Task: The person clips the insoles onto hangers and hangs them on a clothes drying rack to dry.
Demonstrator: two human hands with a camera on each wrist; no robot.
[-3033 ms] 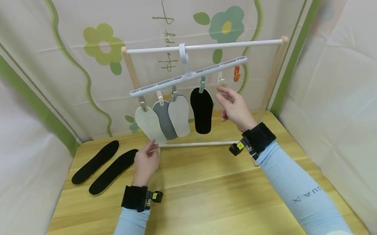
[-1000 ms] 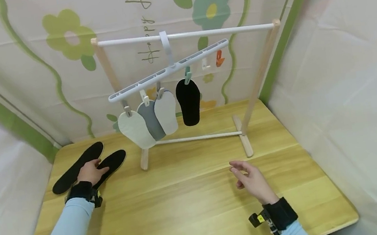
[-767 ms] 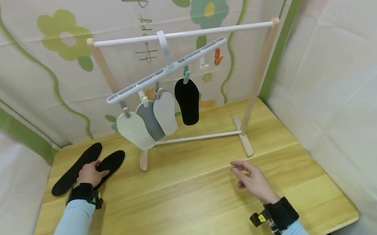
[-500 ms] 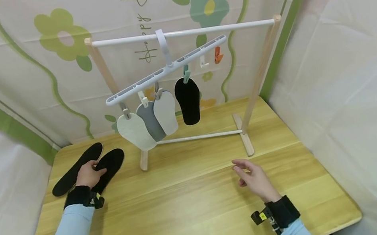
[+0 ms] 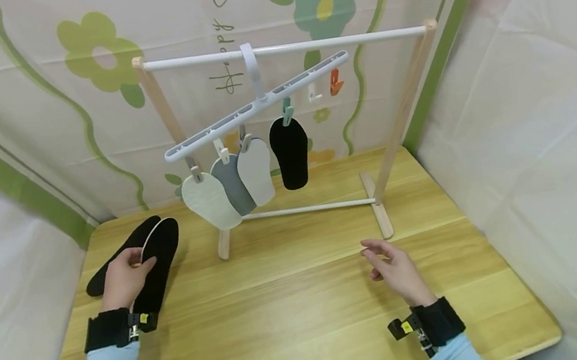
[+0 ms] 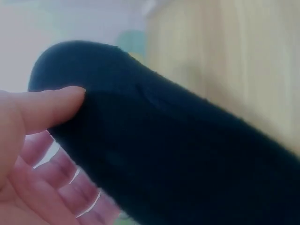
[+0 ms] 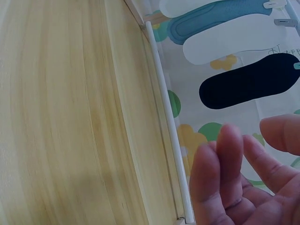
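Note:
My left hand (image 5: pixel 124 280) pinches a black insole (image 5: pixel 162 256) by its edge, thumb on the dark face and fingers behind. In the left wrist view this insole (image 6: pixel 154 136) fills much of the picture. Another black insole (image 5: pixel 114 263) lies on the table, partly behind that hand. My right hand (image 5: pixel 397 269) hovers over the table's right half, fingers loosely bent and holding nothing. A white clip hanger (image 5: pixel 256 107) slopes down to the left; clips hold a pale insole (image 5: pixel 208 200), a grey one (image 5: pixel 234 184), a white one (image 5: pixel 256 172) and a black one (image 5: pixel 291 154).
The hanger hooks over the white top rod (image 5: pixel 335 42) of a wooden-sided stand (image 5: pixel 403 111). A white clip (image 5: pixel 312 93) and an orange clip (image 5: pixel 335 83) on the hanger's right hold nothing. Fabric walls (image 5: pixel 537 139) close in both sides and the back of the table (image 5: pixel 297 320).
My left hand moved from the hanging insoles to the table's left, took hold of the nearer black insole and tilts it up. My right hand came down from beside the clips.

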